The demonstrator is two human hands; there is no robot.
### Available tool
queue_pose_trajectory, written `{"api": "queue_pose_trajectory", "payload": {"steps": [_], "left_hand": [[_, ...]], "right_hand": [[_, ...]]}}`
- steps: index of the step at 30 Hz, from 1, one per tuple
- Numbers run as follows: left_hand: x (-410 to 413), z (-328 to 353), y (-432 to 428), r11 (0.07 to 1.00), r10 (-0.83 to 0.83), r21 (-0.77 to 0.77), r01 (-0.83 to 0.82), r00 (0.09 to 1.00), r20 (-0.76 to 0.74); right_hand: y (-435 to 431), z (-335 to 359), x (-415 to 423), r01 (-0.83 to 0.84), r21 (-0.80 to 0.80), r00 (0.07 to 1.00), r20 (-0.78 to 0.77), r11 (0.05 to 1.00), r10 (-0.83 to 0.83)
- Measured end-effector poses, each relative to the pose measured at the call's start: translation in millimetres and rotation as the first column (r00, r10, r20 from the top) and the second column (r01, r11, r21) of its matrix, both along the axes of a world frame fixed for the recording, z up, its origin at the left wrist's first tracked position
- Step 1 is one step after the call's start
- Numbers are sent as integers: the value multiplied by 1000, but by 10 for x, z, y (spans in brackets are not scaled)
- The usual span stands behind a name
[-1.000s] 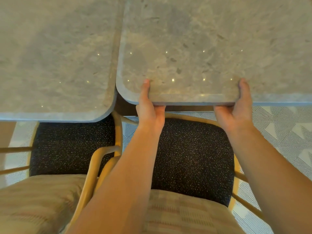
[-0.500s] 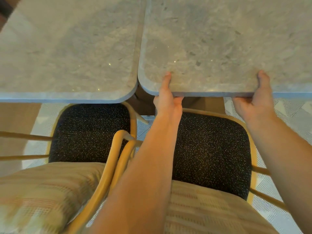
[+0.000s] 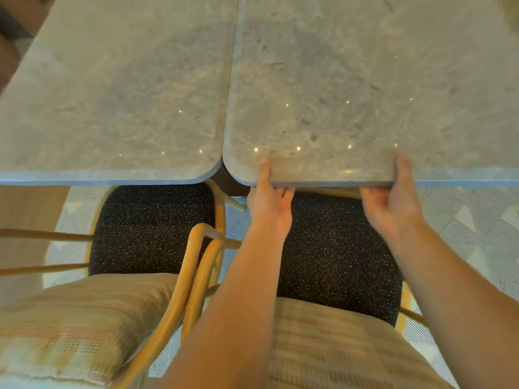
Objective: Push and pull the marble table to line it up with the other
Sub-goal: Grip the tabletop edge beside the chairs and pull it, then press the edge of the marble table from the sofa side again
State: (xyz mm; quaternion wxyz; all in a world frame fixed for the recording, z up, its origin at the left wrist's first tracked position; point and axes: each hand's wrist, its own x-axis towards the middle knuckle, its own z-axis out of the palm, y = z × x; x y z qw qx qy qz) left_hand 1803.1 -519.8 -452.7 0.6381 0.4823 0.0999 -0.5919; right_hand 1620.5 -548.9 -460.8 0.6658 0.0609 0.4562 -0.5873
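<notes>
Head cam, looking down at my own arms. My left hand (image 3: 269, 206) and right hand (image 3: 393, 203) are both clamped on the near edge of the marble table (image 3: 365, 80). Each thumb lies flat on top of the slab and the rest of the fingers are curled underneath. My left thumb (image 3: 264, 169) sits close to the table's rounded near-left corner, and my right thumb (image 3: 404, 169) is further along the same edge. Most of my fingers are hidden under the stone, so I can't tell how spread they are. You only see a few left knuckles tucking under the lip. My right hand is a bit blurry.

The other table (image 3: 112, 80) is off to the left of my left thumb, side by side with the one I'm holding. Their long sides run together along a thin seam heading away from my fingers. I can't tell if they're actually touching or just a hair apart. The two near edges look about level, with a small dark notch where the rounded corners meet.

Under my wrists is a chair with a dark speckled seat (image 3: 337, 256), and its striped back cushion (image 3: 337, 346) sits below my forearms. A second chair (image 3: 151, 228) just like it stands left of my left arm, and their curved wooden armrests (image 3: 196, 276) are right next to each other. A patterned grey rug (image 3: 463, 220) shows past my right hand.
</notes>
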Motion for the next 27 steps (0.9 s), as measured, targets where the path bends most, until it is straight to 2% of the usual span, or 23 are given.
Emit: {"api": "queue_pose_trajectory", "payload": {"steps": [3, 5, 7, 8, 10, 13, 16, 19, 22, 27], "left_hand": [[14, 250, 419, 993, -117, 10, 116, 988, 99], [76, 525, 714, 988, -136, -36, 152, 950, 282], [157, 918, 969, 971, -80, -156, 180, 864, 496], [187, 1161, 1111, 951, -36, -229, 210, 807, 589], [225, 1656, 1456, 886, 71, -360, 293, 681, 729], [282, 2306, 2079, 769, 170, -453, 450, 539, 825], [451, 2833, 2669, 705, 245, -485, 517, 465, 851], [680, 3214, 3198, 708, 288, -485, 513, 417, 862], [973, 3406, 3735, 745, 344, -500, 441, 388, 855], [1640, 3480, 4580, 789, 433, -532, 307, 336, 836]], "right_hand": [[432, 189, 180, -332, 2, 939, -94, 943, 330], [695, 488, 304, -476, -62, 853, -275, 877, 444], [897, 880, 351, -568, -199, 738, -552, 799, 388], [1000, 1106, 338, -638, -268, 657, -679, 722, 329], [1226, 1558, 281, -730, -368, 561, -804, 577, 198], [1664, 2313, 176, -772, -499, 568, -820, 394, 72], [2107, 2889, 217, -818, -544, 557, -830, 186, 21], [2466, 3260, 515, -856, -514, 516, -856, 45, 36], [2768, 3433, 917, -883, -462, 458, -887, -88, 58], [3277, 3506, 1873, -815, -491, 464, -871, -306, 161]]}}
